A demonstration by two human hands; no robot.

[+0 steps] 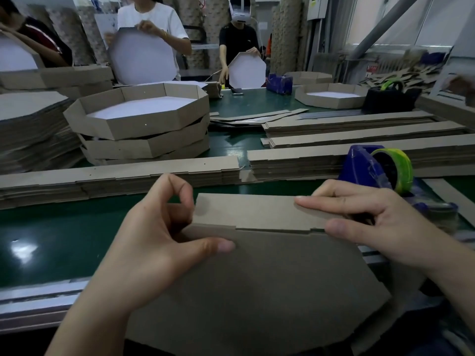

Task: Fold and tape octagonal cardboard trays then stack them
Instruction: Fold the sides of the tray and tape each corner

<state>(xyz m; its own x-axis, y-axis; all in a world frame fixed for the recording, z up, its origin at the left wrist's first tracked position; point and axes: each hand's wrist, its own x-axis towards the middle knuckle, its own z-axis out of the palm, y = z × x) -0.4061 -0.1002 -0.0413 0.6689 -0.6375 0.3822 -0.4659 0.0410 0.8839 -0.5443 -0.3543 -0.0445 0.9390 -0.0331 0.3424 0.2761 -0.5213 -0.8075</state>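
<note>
A brown octagonal cardboard panel (pixel 257 283) lies tilted toward me over the near table edge, its far side flap (pixel 246 210) bent up along the crease. My left hand (pixel 144 247) grips the panel's left side, thumb pressed on top near the crease, fingers curled behind the flap. My right hand (pixel 372 224) pinches the flap's right end, index finger stretched along its top edge and thumb on the crease. A stack of three finished trays (pixel 144 129) stands at the back left. A blue tape dispenser (pixel 372 168) with a green roll sits right behind my right hand.
Long piles of flat cardboard strips (pixel 123 181) run across the green table (pixel 46 242) beyond my hands. Flat octagon blanks (pixel 33 124) are piled far left. Three people across the table hold white-faced trays. Another tray (pixel 331 96) and a dark dispenser (pixel 390 97) sit far right.
</note>
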